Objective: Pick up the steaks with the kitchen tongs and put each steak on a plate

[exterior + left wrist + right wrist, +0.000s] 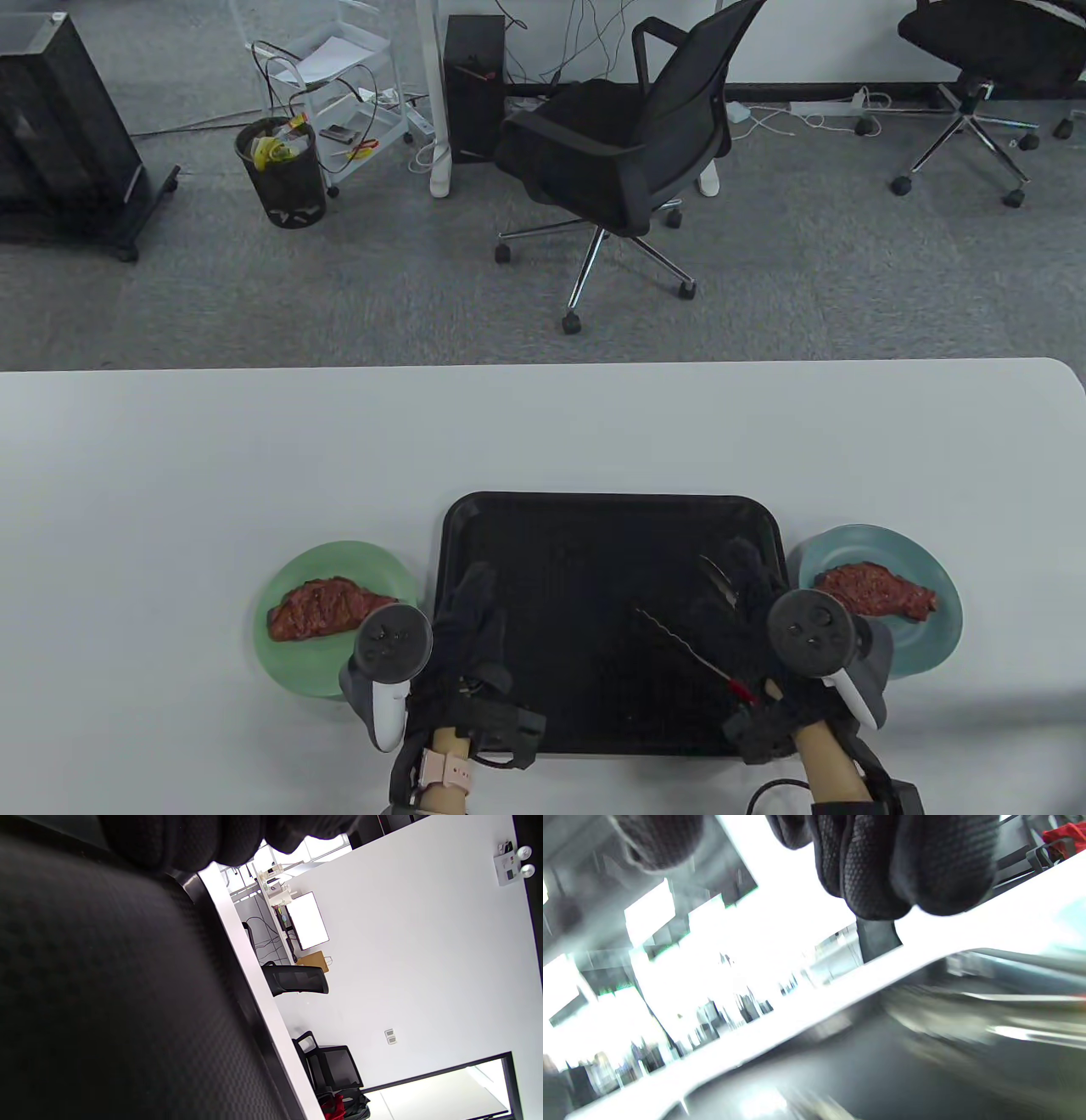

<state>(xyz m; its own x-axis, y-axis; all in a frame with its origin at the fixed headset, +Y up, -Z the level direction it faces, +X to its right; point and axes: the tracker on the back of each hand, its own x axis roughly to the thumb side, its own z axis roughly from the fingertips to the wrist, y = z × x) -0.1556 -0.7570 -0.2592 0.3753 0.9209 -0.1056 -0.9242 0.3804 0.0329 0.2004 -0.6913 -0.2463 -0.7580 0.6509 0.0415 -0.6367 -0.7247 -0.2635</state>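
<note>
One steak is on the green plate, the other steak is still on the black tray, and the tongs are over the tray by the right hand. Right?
Not quite. The second steak lies on the blue plate, not on the black tray; the table view shows this. The first steak is on the green plate, and the tongs are over the tray by the right hand.

No text, label, brand, number or sign can be read anywhere in these views; everything that might carry print is too small or blurred.
</note>
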